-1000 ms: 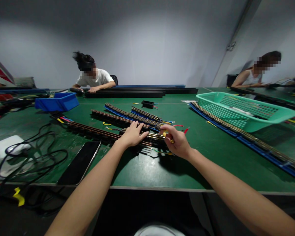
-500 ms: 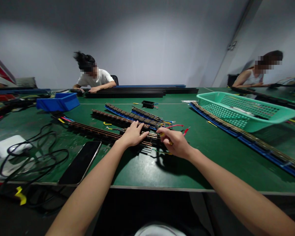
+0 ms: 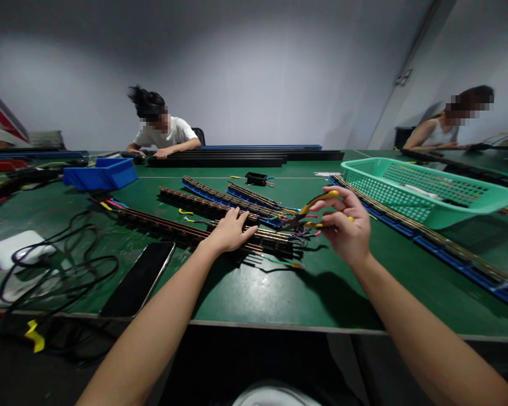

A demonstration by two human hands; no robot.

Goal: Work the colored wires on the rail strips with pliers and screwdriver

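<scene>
My left hand (image 3: 230, 231) lies flat, fingers spread, on a long black strip with copper rails (image 3: 173, 228) on the green table (image 3: 254, 287). My right hand (image 3: 346, 225) is raised to the right of the strip's end and grips yellow-handled pliers (image 3: 311, 214), whose jaws point left at a bunch of coloured wires (image 3: 294, 225) coming off the strip's end. More rail strips (image 3: 220, 198) lie just behind.
A black phone (image 3: 139, 279) and tangled black cables (image 3: 55, 270) lie at left, with a blue bin (image 3: 99, 173) behind. A green basket (image 3: 423, 192) stands at right over long blue strips (image 3: 449, 251). Two other people sit at the far side.
My right hand has lifted off the strip's end and moved right and up, now showing yellow-handled pliers. My left hand has stayed on the strip.
</scene>
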